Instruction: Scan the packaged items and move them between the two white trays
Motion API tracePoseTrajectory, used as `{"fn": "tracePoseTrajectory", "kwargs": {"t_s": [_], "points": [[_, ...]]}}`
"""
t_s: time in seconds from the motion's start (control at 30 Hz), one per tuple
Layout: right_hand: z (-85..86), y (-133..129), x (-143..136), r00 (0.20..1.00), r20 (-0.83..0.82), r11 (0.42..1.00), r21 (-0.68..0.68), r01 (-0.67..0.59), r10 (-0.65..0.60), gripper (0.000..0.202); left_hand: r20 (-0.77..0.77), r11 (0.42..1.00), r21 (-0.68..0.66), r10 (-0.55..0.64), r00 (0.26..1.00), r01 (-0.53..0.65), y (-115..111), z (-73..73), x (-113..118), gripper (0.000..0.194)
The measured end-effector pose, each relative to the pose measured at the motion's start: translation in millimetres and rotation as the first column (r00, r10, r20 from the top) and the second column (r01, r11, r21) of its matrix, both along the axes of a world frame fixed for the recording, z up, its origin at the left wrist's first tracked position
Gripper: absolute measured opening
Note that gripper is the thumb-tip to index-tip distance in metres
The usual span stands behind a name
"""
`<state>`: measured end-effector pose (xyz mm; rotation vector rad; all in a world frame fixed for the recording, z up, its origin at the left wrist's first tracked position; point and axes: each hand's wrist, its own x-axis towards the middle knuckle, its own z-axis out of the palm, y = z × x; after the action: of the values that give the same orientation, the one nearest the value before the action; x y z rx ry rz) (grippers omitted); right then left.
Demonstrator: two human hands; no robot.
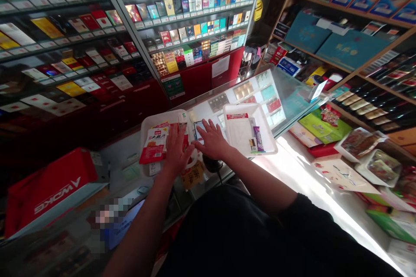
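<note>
My left hand [176, 146] is open, its fingers stretched flat over a white plastic tray [143, 126]. Beneath and beside it in this tray lie red-and-white snack packets [155, 142]; whether the hand presses on them I cannot tell. My right hand [212, 139], also open with fingers extended, hangs just right of that tray and holds nothing. Partly behind its fingers is a phone-like screen [197, 129]. A second white tray [236, 136] stands to the right, with a purple-wrapped bar [258, 139] and other flat packs inside. Under my right wrist is a dark round object [212, 165], partly hidden.
Both trays rest on a glass display counter [289, 95]. At left sits a red box [53, 190]; a handwritten yellowish card [192, 176] lies near my body. Cigarette-pack shelves [195, 4] rise behind, and wooden shelves [354, 73] with boxes and bottles stand right.
</note>
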<state>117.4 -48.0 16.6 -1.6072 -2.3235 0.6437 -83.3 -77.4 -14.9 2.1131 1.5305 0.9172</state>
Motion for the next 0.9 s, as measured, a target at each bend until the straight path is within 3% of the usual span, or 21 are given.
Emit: {"fn": "tracePoseTrajectory", "kwargs": {"t_s": [0.33,0.47,0.6,0.77,0.9], "points": [[-10.0,-9.2,80.8,0.965,-0.022,0.964,-0.050,0.261,-0.262,0.080,0.020,0.971,-0.044,-0.233,0.972,0.234,14.7,9.7,81.6,0.079],[-19.3,-11.4,114.6,0.896,0.091,0.879,-0.171,0.445,-0.436,0.081,0.012,0.937,-0.070,-0.342,0.940,0.342,18.3,13.3,123.6,0.077],[-27.4,-14.8,145.0,0.843,0.211,0.804,-0.257,0.536,-0.494,0.078,-0.008,0.899,-0.117,-0.426,0.904,0.423,20.6,12.4,165.4,0.072],[-44.0,-15.4,173.1,0.798,0.270,0.733,-0.316,0.602,-0.539,0.064,-0.067,0.850,-0.309,-0.467,0.882,0.427,24.0,-1.4,210.1,0.065],[-59.9,-12.9,188.3,0.774,0.292,0.677,-0.375,0.633,-0.562,0.048,-0.158,0.759,-0.545,-0.511,0.845,0.357,31.8,-16.7,236.6,0.063]]}}
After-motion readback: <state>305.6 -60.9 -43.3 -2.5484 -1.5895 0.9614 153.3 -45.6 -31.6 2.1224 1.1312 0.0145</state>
